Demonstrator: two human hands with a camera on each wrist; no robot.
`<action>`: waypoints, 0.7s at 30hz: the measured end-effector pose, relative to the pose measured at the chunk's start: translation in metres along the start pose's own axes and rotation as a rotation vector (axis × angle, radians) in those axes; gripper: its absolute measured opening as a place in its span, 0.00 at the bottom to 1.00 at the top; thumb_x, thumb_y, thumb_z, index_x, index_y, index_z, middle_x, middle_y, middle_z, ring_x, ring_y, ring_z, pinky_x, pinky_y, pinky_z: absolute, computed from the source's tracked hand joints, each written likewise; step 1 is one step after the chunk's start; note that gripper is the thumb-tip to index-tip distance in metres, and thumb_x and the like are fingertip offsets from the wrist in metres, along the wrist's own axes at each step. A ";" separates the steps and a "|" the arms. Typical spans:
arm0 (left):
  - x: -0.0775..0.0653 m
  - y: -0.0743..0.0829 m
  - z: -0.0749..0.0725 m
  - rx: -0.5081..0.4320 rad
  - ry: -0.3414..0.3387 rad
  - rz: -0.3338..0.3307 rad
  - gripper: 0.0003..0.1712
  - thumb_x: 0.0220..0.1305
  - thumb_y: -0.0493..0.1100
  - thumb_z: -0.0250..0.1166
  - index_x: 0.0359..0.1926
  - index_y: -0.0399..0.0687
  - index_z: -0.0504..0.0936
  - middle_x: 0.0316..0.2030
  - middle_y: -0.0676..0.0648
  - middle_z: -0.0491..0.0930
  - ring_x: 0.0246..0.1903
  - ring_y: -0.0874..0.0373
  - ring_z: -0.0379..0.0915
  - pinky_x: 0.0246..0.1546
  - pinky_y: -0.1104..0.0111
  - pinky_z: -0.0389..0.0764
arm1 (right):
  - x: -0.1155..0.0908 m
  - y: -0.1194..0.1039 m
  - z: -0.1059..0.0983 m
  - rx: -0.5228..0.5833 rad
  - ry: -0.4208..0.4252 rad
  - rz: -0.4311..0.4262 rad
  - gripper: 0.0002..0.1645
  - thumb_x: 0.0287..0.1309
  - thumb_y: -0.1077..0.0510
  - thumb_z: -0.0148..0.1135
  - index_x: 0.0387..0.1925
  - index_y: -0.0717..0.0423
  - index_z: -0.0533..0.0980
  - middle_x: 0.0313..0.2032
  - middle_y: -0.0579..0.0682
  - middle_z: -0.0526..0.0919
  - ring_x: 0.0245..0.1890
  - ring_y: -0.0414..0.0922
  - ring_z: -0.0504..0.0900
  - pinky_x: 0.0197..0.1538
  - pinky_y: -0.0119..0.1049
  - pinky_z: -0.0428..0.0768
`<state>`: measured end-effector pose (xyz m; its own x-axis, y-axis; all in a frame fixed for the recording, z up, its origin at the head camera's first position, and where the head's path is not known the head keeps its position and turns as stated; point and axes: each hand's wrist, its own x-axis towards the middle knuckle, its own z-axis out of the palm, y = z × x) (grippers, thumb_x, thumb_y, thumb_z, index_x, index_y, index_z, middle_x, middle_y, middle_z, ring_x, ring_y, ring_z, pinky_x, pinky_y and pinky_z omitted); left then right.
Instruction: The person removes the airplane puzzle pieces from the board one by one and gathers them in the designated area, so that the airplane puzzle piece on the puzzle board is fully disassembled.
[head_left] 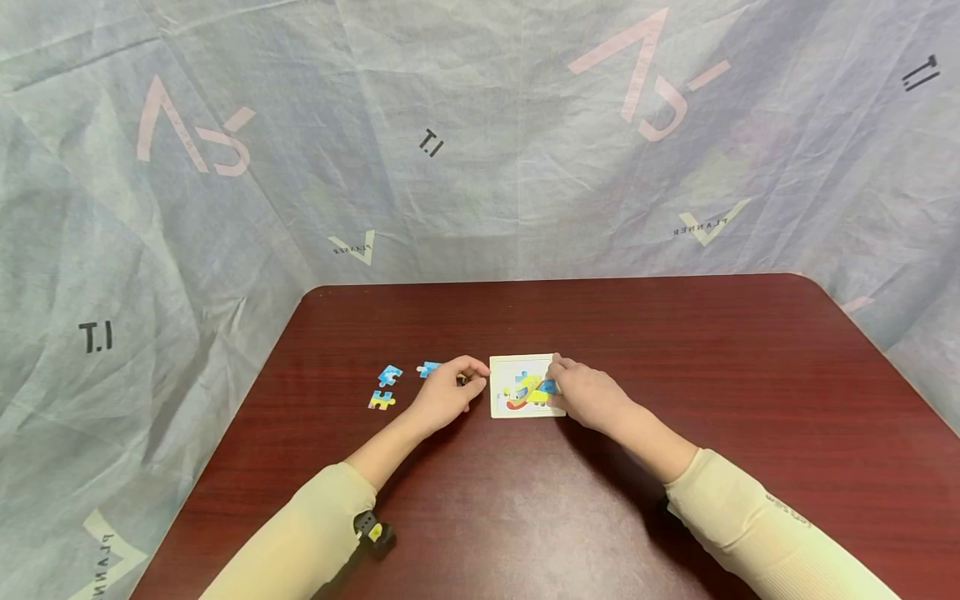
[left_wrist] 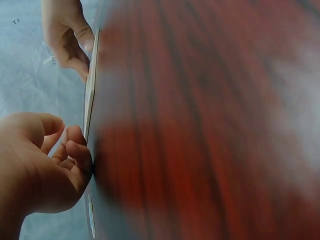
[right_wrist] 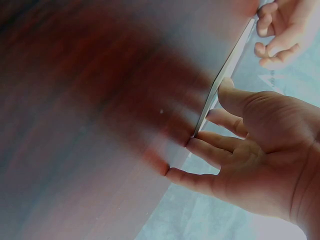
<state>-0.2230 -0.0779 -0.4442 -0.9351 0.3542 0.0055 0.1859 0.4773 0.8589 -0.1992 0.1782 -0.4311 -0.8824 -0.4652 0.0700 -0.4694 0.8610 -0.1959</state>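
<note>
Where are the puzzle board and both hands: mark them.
Puzzle board (head_left: 494, 400): head view, left border.
Left hand (head_left: 444, 392): head view, back of hand.
Right hand (head_left: 594, 397): head view, back of hand.

Left sleeve (head_left: 296, 533): pale cream it was, end to end!
Gadget under it (head_left: 384, 542): chunky, black, and there showed a yellow patch (head_left: 376, 531)!
Right sleeve (head_left: 757, 529): matching cream, creased, and along it ran small, dark, blurred markings (head_left: 789, 512)!
</note>
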 end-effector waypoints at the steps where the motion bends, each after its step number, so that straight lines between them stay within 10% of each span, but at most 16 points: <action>1: 0.001 0.001 0.002 0.007 0.000 0.003 0.08 0.73 0.38 0.62 0.50 0.45 0.82 0.36 0.50 0.79 0.21 0.56 0.73 0.27 0.65 0.78 | 0.000 0.000 0.000 -0.001 -0.001 0.001 0.18 0.61 0.59 0.72 0.47 0.65 0.77 0.61 0.72 0.73 0.44 0.56 0.84 0.33 0.40 0.82; 21: 0.017 0.017 0.027 0.140 0.009 0.092 0.05 0.69 0.38 0.65 0.45 0.46 0.83 0.32 0.53 0.79 0.33 0.58 0.72 0.34 0.67 0.73 | 0.001 0.000 0.000 0.008 -0.011 0.014 0.19 0.61 0.58 0.72 0.48 0.65 0.77 0.62 0.72 0.73 0.41 0.55 0.85 0.31 0.40 0.82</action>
<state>-0.2273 -0.0420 -0.4435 -0.9148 0.3948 0.0858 0.3105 0.5511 0.7745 -0.1999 0.1774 -0.4313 -0.8886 -0.4551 0.0565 -0.4565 0.8660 -0.2042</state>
